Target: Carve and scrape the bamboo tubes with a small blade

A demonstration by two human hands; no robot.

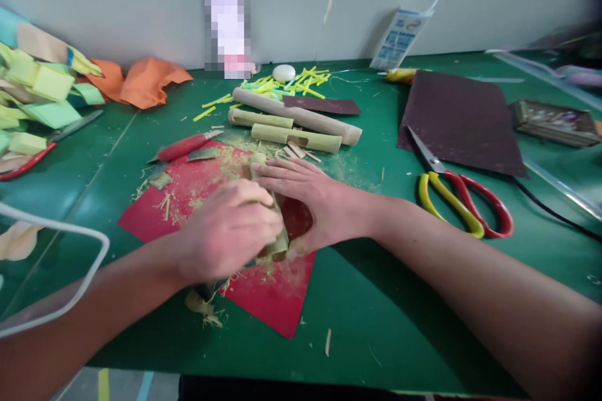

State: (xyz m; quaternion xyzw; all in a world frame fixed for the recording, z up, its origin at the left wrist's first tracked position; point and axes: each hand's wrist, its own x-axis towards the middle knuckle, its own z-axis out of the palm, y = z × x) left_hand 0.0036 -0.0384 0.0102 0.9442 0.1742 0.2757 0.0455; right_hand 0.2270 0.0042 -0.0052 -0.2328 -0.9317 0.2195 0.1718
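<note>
A short piece of split bamboo point(281, 225) lies on a red sheet point(277, 307), pointing away from me. My right hand point(310, 197) spans it from the right, fingers at its far end and thumb by its near end. Closed and slightly blurred, my left hand point(235, 229) presses on the bamboo from the left; whatever its fingers hold is hidden. Pale shavings and dust cover the sheet. Just beyond lie a red-handled knife point(181, 148), two cut bamboo tubes point(296, 138) and a longer greyish bamboo stick point(301, 114).
Scissors point(451, 191) with red and yellow handles rest at right, partly on dark sandpaper point(461, 119). A small box point(555, 122) sits farther right. Yellow strips point(268, 86) lie at the back, paper pieces point(47, 84) at left. A white cable point(89, 229) crosses my left forearm.
</note>
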